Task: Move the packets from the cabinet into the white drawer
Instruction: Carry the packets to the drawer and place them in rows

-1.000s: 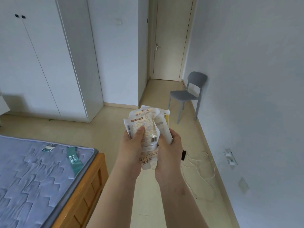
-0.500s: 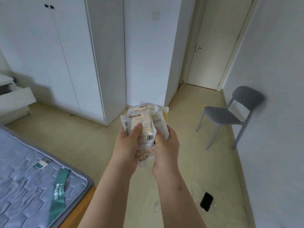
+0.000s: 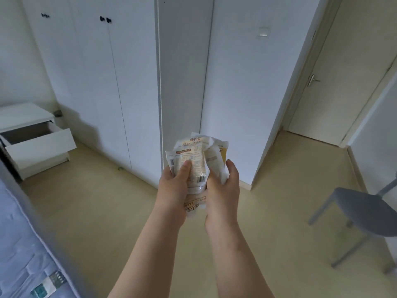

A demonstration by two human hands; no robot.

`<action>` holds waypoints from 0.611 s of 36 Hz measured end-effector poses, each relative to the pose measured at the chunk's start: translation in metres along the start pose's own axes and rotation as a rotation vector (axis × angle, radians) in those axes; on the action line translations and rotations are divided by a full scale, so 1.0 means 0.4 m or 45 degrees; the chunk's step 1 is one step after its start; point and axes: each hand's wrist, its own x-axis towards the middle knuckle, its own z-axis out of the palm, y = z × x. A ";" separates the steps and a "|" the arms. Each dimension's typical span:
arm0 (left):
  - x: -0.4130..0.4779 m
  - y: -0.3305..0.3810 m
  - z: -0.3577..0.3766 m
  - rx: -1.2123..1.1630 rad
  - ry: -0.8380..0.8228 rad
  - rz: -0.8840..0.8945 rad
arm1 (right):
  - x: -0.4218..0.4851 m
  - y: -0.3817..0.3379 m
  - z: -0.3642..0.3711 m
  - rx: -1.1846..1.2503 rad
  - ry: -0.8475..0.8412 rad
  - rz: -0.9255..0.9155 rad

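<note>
Both hands are gripping the packets [image 3: 194, 166] in front of me, out over the floor: I am seeing the left hand [image 3: 175, 186] wrapping the bundle from the left with its thumb pressing on the front packet, and the right hand [image 3: 223, 188] closing around the right side and bottom. The packets are showing as crinkled white pouches with pale orange print and a barcode near the lower right of the front one; a yellow edge is peeking out behind at the right, and I am guessing at three or four packets, since they are overlapping.

The white drawer [image 3: 40, 145] is standing pulled out at the far left, in a low white bedside unit [image 3: 23, 114], well apart from the hands. A tall white cabinet [image 3: 92, 82] with dark knobs is filling the wall behind, its doors shut. The floor [image 3: 96, 211] is showing pale beige. A blue quilted mattress [image 3: 19, 254] is lying at the lower left, a grey chair [image 3: 363, 211] is standing at the right, and a closed door [image 3: 335, 82] is sitting beyond it.
</note>
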 end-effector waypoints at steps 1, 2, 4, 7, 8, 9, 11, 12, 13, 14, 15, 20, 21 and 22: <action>0.043 0.008 -0.003 -0.003 0.018 0.001 | 0.037 0.006 0.025 -0.003 -0.007 0.003; 0.086 0.015 -0.008 -0.003 0.033 0.001 | 0.073 0.016 0.052 -0.007 -0.012 0.008; 0.180 0.029 -0.024 0.005 0.074 0.015 | 0.151 0.038 0.111 -0.009 -0.044 0.012; 0.324 0.056 -0.054 -0.002 0.166 0.054 | 0.273 0.081 0.209 0.008 -0.140 0.023; 0.371 0.064 -0.066 -0.007 0.203 0.069 | 0.313 0.095 0.242 0.006 -0.176 0.029; 0.419 0.073 -0.076 -0.017 0.236 0.082 | 0.356 0.113 0.275 -0.007 -0.211 0.035; 0.519 0.094 -0.092 -0.047 0.288 0.109 | 0.443 0.144 0.344 -0.037 -0.288 0.038; 0.571 0.106 -0.097 -0.057 0.313 0.121 | 0.489 0.157 0.378 -0.045 -0.319 0.037; 0.626 0.119 -0.101 -0.066 0.345 0.128 | 0.535 0.164 0.411 -0.051 -0.344 0.044; 0.680 0.132 -0.102 -0.074 0.377 0.129 | 0.582 0.171 0.444 -0.061 -0.363 0.050; 0.733 0.147 -0.103 -0.085 0.403 0.131 | 0.630 0.172 0.476 -0.072 -0.383 0.054; 0.950 0.229 -0.136 -0.105 0.530 0.182 | 0.815 0.197 0.657 -0.119 -0.497 0.084; 0.979 0.246 -0.158 -0.108 0.577 0.193 | 0.835 0.211 0.698 -0.136 -0.524 0.108; 1.008 0.262 -0.185 -0.110 0.628 0.205 | 0.850 0.229 0.739 -0.157 -0.565 0.134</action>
